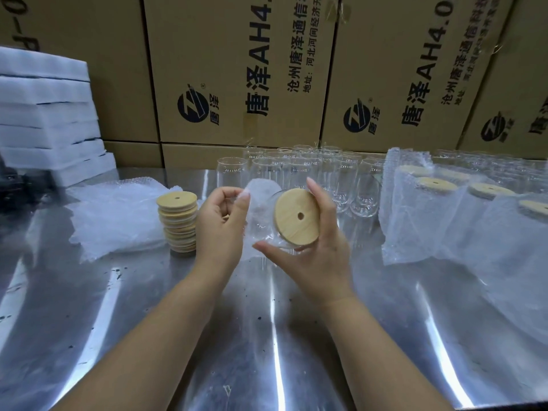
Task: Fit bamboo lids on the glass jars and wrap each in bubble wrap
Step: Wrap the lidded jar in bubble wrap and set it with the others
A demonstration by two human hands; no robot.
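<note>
holding lidded jar point(264, 230) in right hand point(323, 253), left hand point(219, 228) pinches bubble wrap point(261, 189) before 唐泽 boxes point(237, 69).

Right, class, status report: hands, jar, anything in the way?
Right hand grips jar, bamboo lid on. Left hand pinches bubble wrap. Nothing in the way.

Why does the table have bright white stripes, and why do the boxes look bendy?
In the head view, the shiny metal table mirrors light as long white glare streaks; the wide-angle lens bows the cardboard boxes toward the edges; the foam stack at far left looks blurry, while the bamboo lid on the jar in the right hand is sharp.
</note>
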